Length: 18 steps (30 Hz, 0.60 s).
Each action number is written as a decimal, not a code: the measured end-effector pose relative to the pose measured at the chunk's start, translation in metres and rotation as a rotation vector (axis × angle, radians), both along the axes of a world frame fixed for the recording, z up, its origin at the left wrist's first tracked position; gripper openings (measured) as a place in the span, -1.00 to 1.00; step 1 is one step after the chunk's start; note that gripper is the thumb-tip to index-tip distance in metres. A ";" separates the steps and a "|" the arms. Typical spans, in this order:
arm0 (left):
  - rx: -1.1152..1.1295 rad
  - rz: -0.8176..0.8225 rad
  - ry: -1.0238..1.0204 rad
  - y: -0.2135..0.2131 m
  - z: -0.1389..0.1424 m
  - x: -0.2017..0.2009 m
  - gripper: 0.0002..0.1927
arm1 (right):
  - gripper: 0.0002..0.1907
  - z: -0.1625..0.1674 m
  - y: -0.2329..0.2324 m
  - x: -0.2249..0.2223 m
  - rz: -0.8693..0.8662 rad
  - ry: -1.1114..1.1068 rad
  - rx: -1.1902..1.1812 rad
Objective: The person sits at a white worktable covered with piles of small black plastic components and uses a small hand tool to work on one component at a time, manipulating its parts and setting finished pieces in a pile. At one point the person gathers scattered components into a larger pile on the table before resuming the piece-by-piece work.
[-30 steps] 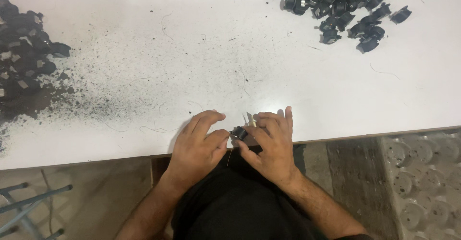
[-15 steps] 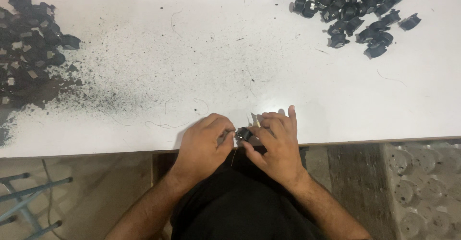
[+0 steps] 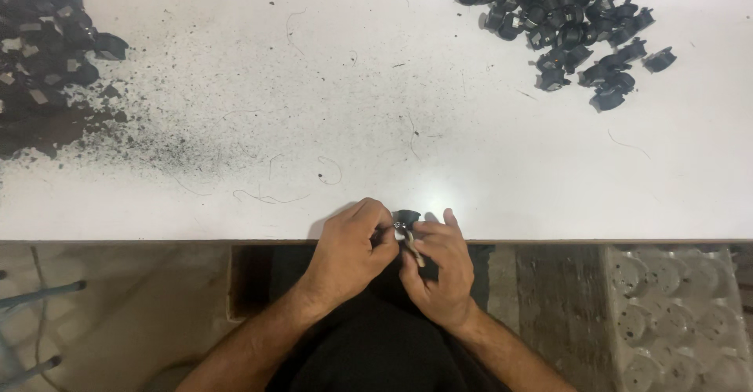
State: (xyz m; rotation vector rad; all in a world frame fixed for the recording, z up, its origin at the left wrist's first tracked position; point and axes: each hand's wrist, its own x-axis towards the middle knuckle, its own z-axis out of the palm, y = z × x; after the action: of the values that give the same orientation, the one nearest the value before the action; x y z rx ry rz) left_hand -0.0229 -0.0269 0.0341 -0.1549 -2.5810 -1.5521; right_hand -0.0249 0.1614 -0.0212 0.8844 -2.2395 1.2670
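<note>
At the near edge of the white table, about midway along it, a small black part is pinched between both hands. The left hand curls its fingers closed around the part from the left side, seemingly to steady it, while the right hand presses thumb and fingers shut on a thin pale sliver that meets the part from below; what exactly that sliver is cannot be told. Holding the work just over the table edge likely lets the wrists brace there and lets scrap drop clear.

Toward the far right corner lies a loose heap of similar black parts, kept apart from a second dark heap at the far left edge, which has pale tabs showing among its pieces. Black grit and dust spreads from that left heap across the table, with thin curled shavings nearer the middle. No packages, labels or signs show. Below the table's right end, clear moulded trays sit stacked.
</note>
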 end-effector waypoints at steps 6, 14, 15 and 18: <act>-0.003 -0.005 0.035 -0.003 -0.006 0.002 -0.86 | -0.71 0.000 -0.003 -0.002 -0.014 0.030 0.058; 0.045 -0.033 0.001 -0.004 -0.007 0.001 -0.89 | -0.69 0.003 -0.002 0.000 -0.007 0.028 0.111; 0.055 -0.041 0.003 -0.004 -0.007 0.000 -0.90 | -0.68 0.004 -0.003 -0.002 0.001 0.031 0.127; 0.123 -0.146 -0.057 -0.015 -0.004 -0.006 -0.92 | -0.71 0.015 0.003 -0.022 -0.061 0.056 0.125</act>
State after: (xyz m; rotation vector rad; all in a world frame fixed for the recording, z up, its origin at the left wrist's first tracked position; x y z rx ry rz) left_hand -0.0288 -0.0422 0.0297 -0.2968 -2.5592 -1.7846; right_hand -0.0469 0.1640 -0.0060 0.8778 -2.3034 1.0723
